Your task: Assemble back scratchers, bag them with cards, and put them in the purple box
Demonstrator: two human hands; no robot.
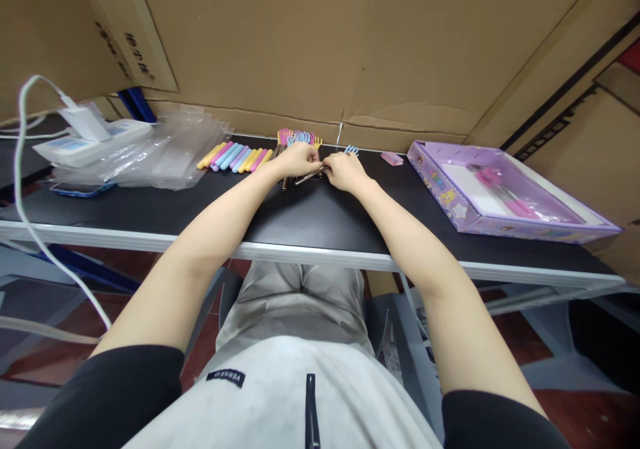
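Slim shiny brown metal rod (306, 178) is pinched in closed fingers of left hand (300, 159) and right hand (346, 171), over black flat desk (320, 222); might be dropped if grip slackens; row of pastel plastic handles (235, 157) might be scattered if bumped by left hand

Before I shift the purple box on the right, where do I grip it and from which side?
Probably the left wall of the purple box, coming from the left: the box is shallow and looks open-topped, so the wall's raised rim should pinch easily. Cardboard stands close along its far right side. Keep it level; a pink item lies inside.
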